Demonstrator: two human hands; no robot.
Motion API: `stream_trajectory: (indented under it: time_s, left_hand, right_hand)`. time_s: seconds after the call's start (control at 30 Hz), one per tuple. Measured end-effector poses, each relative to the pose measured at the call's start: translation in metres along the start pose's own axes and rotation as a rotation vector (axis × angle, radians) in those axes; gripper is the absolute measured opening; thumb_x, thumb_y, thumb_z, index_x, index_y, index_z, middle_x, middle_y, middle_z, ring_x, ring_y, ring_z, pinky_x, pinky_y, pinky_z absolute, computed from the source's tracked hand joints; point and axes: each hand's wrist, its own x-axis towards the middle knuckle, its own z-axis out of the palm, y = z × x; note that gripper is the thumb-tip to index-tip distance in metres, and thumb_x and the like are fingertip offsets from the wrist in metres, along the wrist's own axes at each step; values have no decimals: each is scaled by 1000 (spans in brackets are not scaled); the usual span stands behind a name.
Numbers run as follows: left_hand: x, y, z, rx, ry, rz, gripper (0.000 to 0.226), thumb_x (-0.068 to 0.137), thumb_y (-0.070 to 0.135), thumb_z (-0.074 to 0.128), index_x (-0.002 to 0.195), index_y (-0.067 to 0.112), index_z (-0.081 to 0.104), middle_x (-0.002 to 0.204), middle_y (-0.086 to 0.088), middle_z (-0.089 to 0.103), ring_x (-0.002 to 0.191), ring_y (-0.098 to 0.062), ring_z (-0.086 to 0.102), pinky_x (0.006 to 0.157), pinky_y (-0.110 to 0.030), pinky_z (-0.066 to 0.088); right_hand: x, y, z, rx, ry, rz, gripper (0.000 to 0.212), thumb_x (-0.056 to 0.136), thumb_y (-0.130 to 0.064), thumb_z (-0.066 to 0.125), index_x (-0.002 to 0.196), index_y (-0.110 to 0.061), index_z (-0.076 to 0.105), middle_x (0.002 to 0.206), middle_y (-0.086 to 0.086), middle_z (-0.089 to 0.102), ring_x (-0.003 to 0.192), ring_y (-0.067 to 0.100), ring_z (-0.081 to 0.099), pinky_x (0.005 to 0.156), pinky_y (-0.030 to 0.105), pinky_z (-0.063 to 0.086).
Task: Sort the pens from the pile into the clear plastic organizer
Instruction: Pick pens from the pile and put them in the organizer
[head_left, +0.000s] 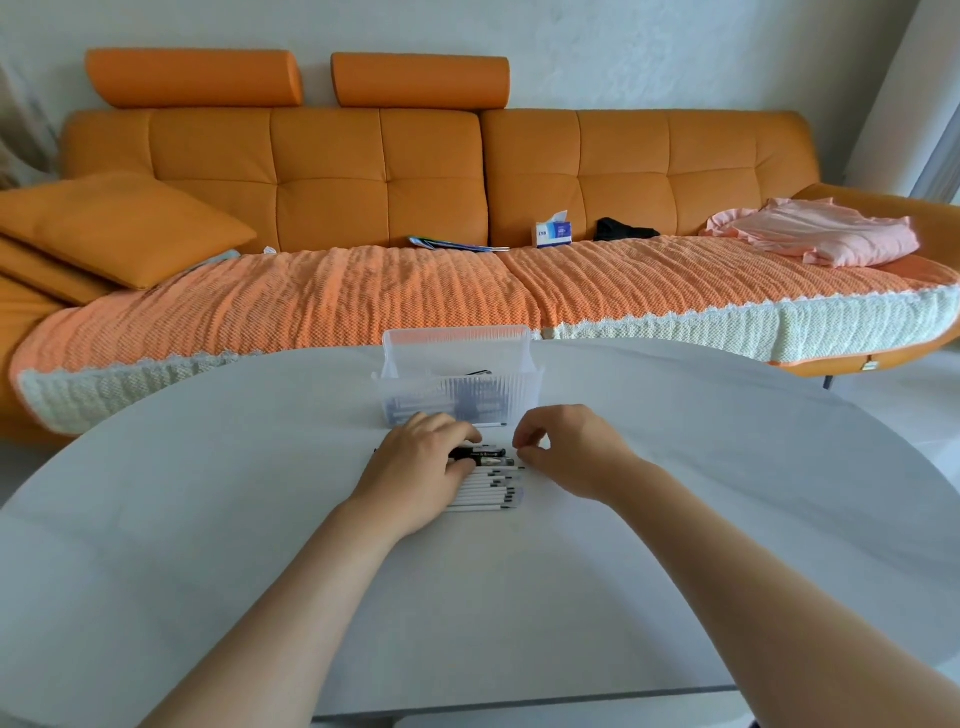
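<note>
Head view. A row of white pens (488, 491) lies side by side on the white surface (675, 467), just in front of the clear plastic organizer (457, 384). Through the organizer's ribbed front wall, dark pens can be seen lying inside. A single pen (493, 424) rests on the surface against its base. The left hand (415, 470) covers the left ends of the row. Its grip is clamped on a black pen (480, 457) at the far edge of the row, with the fingers curled above the pen and the thumb below it. The right hand (569, 452) hovers at the right ends of the pens with finger and thumb curled toward each other; whether its grip holds anything cannot be told. Behind the surface stands an orange sofa (332, 156) with a knit throw (363, 296), a tissue box (554, 234) and a pink garment (821, 234).
</note>
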Motion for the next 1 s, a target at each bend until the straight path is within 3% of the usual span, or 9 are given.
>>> stream_trajectory:
  time_s: [0.13,0.23,0.37,0.53,0.6,0.67,0.83,1.0]
  left_hand:
    - [-2,1,-2,-19,16,24,10,86,30,67,96,31,64,99,16,56,101,-11,49,84,-32,45]
    - [-4,3,-4,-26,11,17,5,87,34,66,90,31,64,95,17,52,99,-8,46,78,-31,45]
    - [-7,6,-5,-17,-7,37,10,87,39,65,92,30,67,94,16,52,98,-9,46,76,-27,40]
    - [-12,12,-16,-61,-94,43,20,74,54,71,76,38,60,88,17,51,92,-1,45,76,-24,38]
    - [-17,13,-18,-44,-154,40,20,74,56,71,78,38,61,89,18,52,90,2,44,73,-18,35]
    - [-20,13,-20,-41,-179,36,18,77,53,70,81,37,63,89,19,52,86,2,43,69,-15,32]
    - [-24,22,-20,84,-103,143,17,89,43,62,95,30,70,97,13,57,89,-4,50,68,-25,33]
    - [-27,26,-16,88,43,199,9,89,28,65,85,21,68,85,9,59,81,-15,58,65,-26,34]
  right_hand:
    - [-4,0,-1,3,3,22,8,89,-26,63,92,-32,68,98,-16,66,87,9,60,74,28,52]
    - [-7,0,-3,37,10,43,9,88,-25,65,90,-34,68,95,-17,66,87,8,61,76,28,53]
    - [-9,0,-5,95,11,64,14,88,-25,70,98,-33,74,94,-17,66,85,3,60,76,24,51]
    - [-17,-1,-9,141,-40,7,8,86,-24,73,89,-31,77,85,-17,69,70,-11,55,60,8,37]
    - [-20,-3,-10,156,-64,-1,6,86,-25,73,88,-30,77,83,-18,69,69,-15,53,58,8,38]
    - [-22,-4,-9,153,-68,-5,5,87,-28,72,88,-30,76,81,-19,67,67,-12,53,60,11,37]
    - [-30,-5,-8,143,-79,-26,10,91,-37,65,92,-32,73,90,-15,69,73,-1,57,69,20,45]
    - [-41,-8,-11,172,-44,-57,7,93,-31,64,90,-35,69,92,-18,67,67,-12,54,59,11,37]
